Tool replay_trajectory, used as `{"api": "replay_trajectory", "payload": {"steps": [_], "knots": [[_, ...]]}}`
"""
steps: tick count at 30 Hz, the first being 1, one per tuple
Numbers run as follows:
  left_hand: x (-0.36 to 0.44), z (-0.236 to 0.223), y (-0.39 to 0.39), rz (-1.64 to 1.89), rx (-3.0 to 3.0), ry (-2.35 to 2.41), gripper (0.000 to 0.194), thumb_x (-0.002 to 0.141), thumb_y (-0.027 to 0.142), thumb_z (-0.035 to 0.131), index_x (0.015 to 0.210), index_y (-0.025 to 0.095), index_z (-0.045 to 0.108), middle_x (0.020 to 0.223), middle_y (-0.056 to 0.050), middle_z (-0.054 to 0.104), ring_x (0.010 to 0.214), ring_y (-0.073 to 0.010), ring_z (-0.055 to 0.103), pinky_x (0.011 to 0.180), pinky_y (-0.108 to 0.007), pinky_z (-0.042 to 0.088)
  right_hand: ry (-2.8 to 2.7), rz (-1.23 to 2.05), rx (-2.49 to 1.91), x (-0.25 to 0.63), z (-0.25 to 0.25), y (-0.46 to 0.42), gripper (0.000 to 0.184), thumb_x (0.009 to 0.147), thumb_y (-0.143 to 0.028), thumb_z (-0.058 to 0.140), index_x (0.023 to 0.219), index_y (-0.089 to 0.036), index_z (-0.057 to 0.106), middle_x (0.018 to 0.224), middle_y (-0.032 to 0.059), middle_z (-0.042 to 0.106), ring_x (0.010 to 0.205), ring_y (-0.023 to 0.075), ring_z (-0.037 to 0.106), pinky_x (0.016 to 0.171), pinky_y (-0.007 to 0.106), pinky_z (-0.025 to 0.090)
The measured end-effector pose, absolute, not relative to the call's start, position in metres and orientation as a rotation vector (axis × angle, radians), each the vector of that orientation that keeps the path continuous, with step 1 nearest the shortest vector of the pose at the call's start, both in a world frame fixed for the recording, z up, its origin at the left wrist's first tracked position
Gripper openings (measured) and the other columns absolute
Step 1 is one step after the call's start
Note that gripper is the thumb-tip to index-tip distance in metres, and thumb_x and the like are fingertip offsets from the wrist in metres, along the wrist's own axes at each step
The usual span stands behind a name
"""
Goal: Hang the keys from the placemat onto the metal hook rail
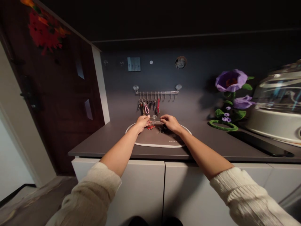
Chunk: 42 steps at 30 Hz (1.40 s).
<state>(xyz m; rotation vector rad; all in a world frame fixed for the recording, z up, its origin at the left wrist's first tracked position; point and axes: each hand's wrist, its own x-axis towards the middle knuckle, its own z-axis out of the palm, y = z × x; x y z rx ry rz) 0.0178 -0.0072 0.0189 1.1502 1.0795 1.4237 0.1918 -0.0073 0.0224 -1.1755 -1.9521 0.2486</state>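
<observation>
My left hand (142,123) is closed in a pinch over the left part of a grey-brown mat (152,142) with a pale rim. At its fingertips is a small clear or silvery piece (154,117), too small to name surely. My right hand (171,123) is over the mat's right part, thumb and fingertips pressed together; whatever they hold is hidden. Between and below the hands, a red item (150,127) and a dark bunch of what look like keys (161,128) lie on the mat, partly covered by my right hand.
Behind my hands, a hook rail (157,92) on the wall carries several keys, a pink loop (146,108) and a red strap (158,105). To the right stand purple felt flowers (231,82), a dark flat slab (260,143) and a cream appliance (270,125). White cabinet doors (138,188) front the counter.
</observation>
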Motion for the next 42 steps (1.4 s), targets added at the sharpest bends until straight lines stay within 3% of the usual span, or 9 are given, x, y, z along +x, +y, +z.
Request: {"api": "replay_trajectory", "payload": {"steps": [7,14,30,35,42], "knots": [[0.018,0.021,-0.011,1.423,1.119,0.923,0.013,0.081,0.020,0.054,0.071,0.011,0.056,0.058,0.001,0.052,0.051,-0.0046,0.048,0.052,-0.018,0.037,-1.934,0.689,-0.858,0.188,0.018,-0.003,0.029,0.075,-0.036,0.055,0.094,-0.015,0.064,0.093,0.0044,0.065,0.082,0.0132,0.057,0.082,0.029,0.041],[0.020,0.023,-0.013,1.417,1.112,0.902,0.013,0.081,0.020,0.054,0.072,0.011,0.055,0.061,0.000,0.053,0.052,-0.0048,0.048,0.049,-0.018,0.035,-1.811,1.055,-0.734,0.186,0.021,-0.011,0.024,0.067,-0.029,0.063,0.088,-0.016,0.065,0.088,0.0027,0.067,0.080,0.0126,0.058,0.084,0.028,0.040],[0.019,0.023,-0.011,1.483,1.110,0.904,0.014,0.081,0.026,0.055,0.077,0.012,0.057,0.066,0.000,0.054,0.054,-0.0038,0.048,0.053,-0.016,0.037,-1.599,1.174,-0.701,0.187,0.024,-0.012,0.026,0.058,-0.033,0.073,0.075,-0.016,0.064,0.072,-0.0016,0.062,0.057,0.0052,0.048,0.061,0.022,0.040],[0.019,0.023,-0.010,1.507,1.128,0.912,0.011,0.081,0.021,0.054,0.073,0.012,0.055,0.064,0.002,0.052,0.054,-0.0033,0.048,0.052,-0.016,0.038,-1.565,1.188,-0.662,0.189,0.024,-0.009,0.025,0.059,-0.033,0.072,0.074,-0.016,0.062,0.074,-0.0006,0.061,0.066,0.0078,0.053,0.067,0.022,0.041],[0.023,0.016,-0.011,1.363,1.255,1.014,0.013,0.075,0.023,0.062,0.072,0.012,0.056,0.062,0.001,0.055,0.051,-0.0033,0.048,0.050,-0.016,0.037,-1.525,1.198,-0.564,0.189,0.027,-0.012,0.026,0.061,-0.036,0.071,0.079,-0.019,0.061,0.097,0.0019,0.065,0.089,0.0118,0.057,0.084,0.027,0.040]]}}
